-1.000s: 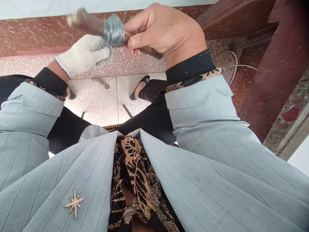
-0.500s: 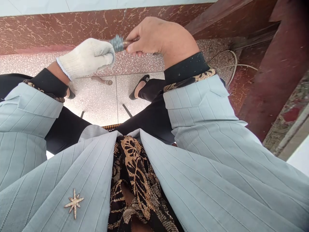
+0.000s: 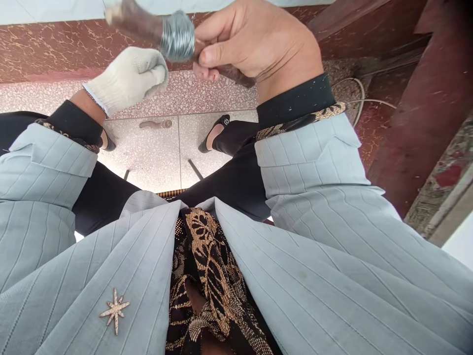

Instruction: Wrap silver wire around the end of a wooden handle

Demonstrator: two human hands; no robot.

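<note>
My right hand (image 3: 240, 44), bare, grips a brown wooden stick (image 3: 142, 22) with thin, shiny grey-blue wire (image 3: 178, 37) wound round its middle. The stick tilts, its blurred left end up against the wall; its other end shows under my palm. My left hand (image 3: 129, 79), in a white knitted glove, is closed in a fist just below and left of the wire coil. Whatever its fingers hold, if anything, is hidden, and I cannot make out a strand running to it. On the floor below lies a short piece of wood (image 3: 155, 124).
A red marbled wall base (image 3: 74, 47) runs along the front, with a speckled stone ledge (image 3: 185, 93) beneath it. Dark red wooden beams (image 3: 417, 113) stand at the right, beside a pale loop of cable (image 3: 359, 101). My feet rest on floor tiles (image 3: 162, 158).
My right hand has lifted the wire-wound stick up and closer, so more of the stick shows left of the coil. My gloved left hand has shifted slightly left and up, apart from the coil.
</note>
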